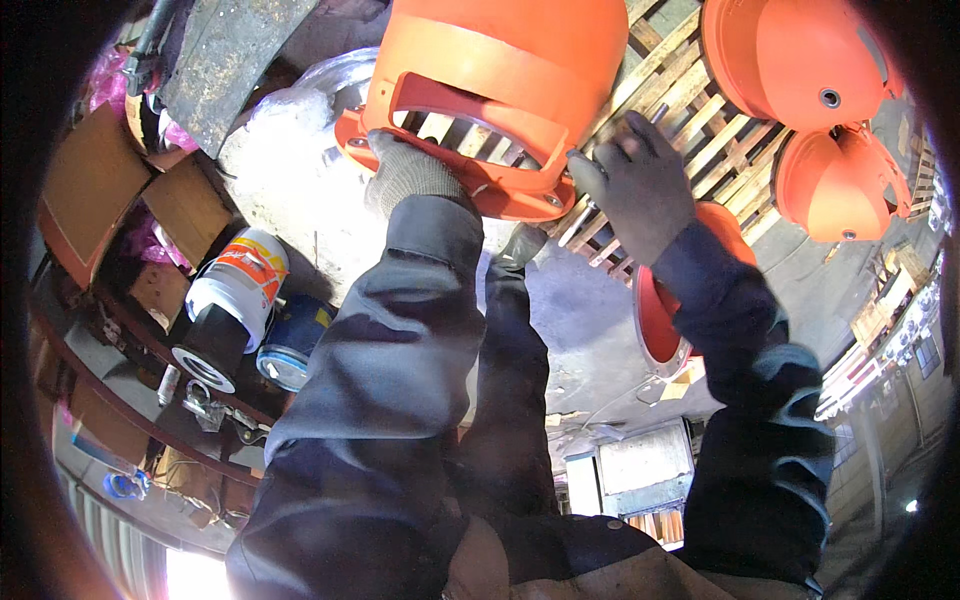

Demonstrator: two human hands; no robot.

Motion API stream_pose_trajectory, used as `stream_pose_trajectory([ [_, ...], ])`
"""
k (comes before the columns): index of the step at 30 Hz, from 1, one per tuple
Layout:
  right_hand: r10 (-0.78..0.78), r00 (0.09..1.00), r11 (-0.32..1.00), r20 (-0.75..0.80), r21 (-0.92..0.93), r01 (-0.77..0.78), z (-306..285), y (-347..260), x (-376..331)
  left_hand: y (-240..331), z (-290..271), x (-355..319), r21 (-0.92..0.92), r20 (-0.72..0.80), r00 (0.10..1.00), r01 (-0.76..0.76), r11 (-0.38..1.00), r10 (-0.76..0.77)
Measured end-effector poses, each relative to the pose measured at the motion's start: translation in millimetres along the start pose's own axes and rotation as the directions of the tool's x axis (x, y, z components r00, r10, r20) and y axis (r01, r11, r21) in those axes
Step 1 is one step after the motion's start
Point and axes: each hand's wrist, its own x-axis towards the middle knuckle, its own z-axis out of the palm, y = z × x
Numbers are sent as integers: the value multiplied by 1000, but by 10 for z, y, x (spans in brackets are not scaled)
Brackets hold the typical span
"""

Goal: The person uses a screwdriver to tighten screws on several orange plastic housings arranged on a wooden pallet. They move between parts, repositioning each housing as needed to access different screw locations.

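Note:
A large orange metal housing [510, 50] with a wide opening and a flanged rim stands in front of me on wooden slats. My left hand [412, 178], in a grey knit glove, grips the flange at the left of the opening; some of its fingers are hidden behind the rim. Beside the flange's right end, my right hand [640, 185], in a dark glove, is closed around a thin metal rod [577, 226]. The rod slants past the bolt hole at that corner, and its middle is covered by the fingers. I cannot tell whether it touches the housing.
More orange housings [790, 60] rest on wooden pallets [735, 150] to the right, and another [655, 320] lies below my right forearm. At left are a white bucket [245, 275], a blue drum [297, 340] and cardboard boxes [95, 185]. Clear plastic wrap [300, 110] bunches beside the housing.

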Motion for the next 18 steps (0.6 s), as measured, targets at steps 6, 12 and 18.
stream_pose_trajectory([
  [6,81,975,983,205,147,-112,151,70,167,1,9,-25,6,6,1000,0,1000,0],
  [12,764,609,66,213,913,-402,583,-397,199,16,29,-7,-5,17,1000,4,1000,-4],
  [18,493,226,-809,840,538,-238,491,-573,230,7,69,-19,-9,53,998,-14,1000,15],
])
